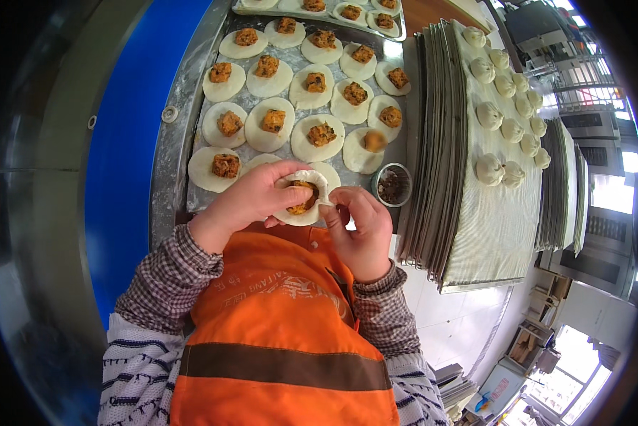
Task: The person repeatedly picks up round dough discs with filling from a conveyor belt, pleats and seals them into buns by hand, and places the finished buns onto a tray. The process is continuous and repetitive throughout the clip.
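A round dough wrapper [317, 179] with orange-brown filling [302, 199] rests in my left hand [251, 195], whose thumb presses on the filling. At the wrapper's right edge, the thumb and fingers of my right hand [361, 227] pinch a fold of dough. Just beyond my hands lies a metal tray [198, 192] with several flat wrappers, most topped with a lump of filling; the nearest filled wrapper [216, 169] is left of my left hand. My hands partly cover two wrappers behind them. A small bowl [392, 186] with dark bits stands beside my right hand.
To the right, a tall stack of metal trays [432, 142] carries several pleated buns [489, 169] on its lined top [486, 227]. A second filled tray [319, 14] sits at the far end. A blue strip [131, 163] runs along the left. Another tray stack [564, 184] stands farther right.
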A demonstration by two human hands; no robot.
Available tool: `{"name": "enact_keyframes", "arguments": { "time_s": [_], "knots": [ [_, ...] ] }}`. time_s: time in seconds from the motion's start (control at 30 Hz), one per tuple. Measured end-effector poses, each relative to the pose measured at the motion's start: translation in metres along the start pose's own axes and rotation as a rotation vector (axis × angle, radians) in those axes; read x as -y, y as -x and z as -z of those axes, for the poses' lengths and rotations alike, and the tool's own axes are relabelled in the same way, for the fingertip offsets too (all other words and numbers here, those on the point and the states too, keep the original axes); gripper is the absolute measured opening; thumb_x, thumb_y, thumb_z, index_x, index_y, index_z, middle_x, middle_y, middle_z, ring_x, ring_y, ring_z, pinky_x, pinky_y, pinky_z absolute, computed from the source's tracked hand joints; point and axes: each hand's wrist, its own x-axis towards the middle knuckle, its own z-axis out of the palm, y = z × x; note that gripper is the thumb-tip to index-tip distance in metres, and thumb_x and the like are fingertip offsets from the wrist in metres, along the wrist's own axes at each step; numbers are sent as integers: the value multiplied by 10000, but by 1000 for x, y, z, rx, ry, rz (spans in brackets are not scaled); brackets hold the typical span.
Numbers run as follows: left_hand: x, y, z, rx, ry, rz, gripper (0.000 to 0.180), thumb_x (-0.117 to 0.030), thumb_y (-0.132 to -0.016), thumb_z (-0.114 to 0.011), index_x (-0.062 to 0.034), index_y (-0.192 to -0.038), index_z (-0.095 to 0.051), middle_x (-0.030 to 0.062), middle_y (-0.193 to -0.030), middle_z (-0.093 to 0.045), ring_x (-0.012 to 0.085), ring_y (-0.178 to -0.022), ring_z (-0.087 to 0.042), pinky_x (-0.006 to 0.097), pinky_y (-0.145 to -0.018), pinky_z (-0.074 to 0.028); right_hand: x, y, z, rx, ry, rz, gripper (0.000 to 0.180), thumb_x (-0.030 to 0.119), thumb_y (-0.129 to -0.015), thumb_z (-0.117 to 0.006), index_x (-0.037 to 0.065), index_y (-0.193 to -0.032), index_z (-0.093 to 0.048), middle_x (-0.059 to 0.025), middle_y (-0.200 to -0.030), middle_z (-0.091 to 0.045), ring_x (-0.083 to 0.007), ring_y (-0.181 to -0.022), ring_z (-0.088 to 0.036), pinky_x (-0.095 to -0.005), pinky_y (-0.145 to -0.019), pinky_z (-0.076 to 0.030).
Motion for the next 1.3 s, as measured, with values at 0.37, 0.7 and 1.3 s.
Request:
{"name": "enact_keyframes", "arguments": {
  "time_s": [0.37, 0.7, 1.3],
  "knots": [
    [-8, -5, -2, 16, -649, -144, 382, -59, -769, -620, -4, -1145, -580, 129, -980, -648, 186, -904, -623, 292, -792, -475, -1, 5, -7, 3, -18, -106, 186, 29, -787, -678, 5, -950, -592, -135, -816, -623, -253, -629, -607, -312, -555, -479],
    [10, -9, 1, -150, -309, -132, 375, -55, -761, -656, 7, -1125, -591, 115, -976, -654, 165, -887, -623, 272, -778, -489, -1, 10, -15, 4, -358, -336, 119, 2, -842, -633, -14, -946, -579, -86, -769, -630, -135, -584, -610, -242, -533, -474],
    [19, -7, 3, -58, -145, -211, 354, -79, -836, -594, -23, -1183, -548, 87, -1039, -611, 157, -942, -607, 277, -722, -512, 0, 11, -16, 30, -399, -395, 195, 10, -832, -650, -24, -1005, -568, -85, -809, -641, -125, -619, -611, -227, -542, -474]
  ]
}}
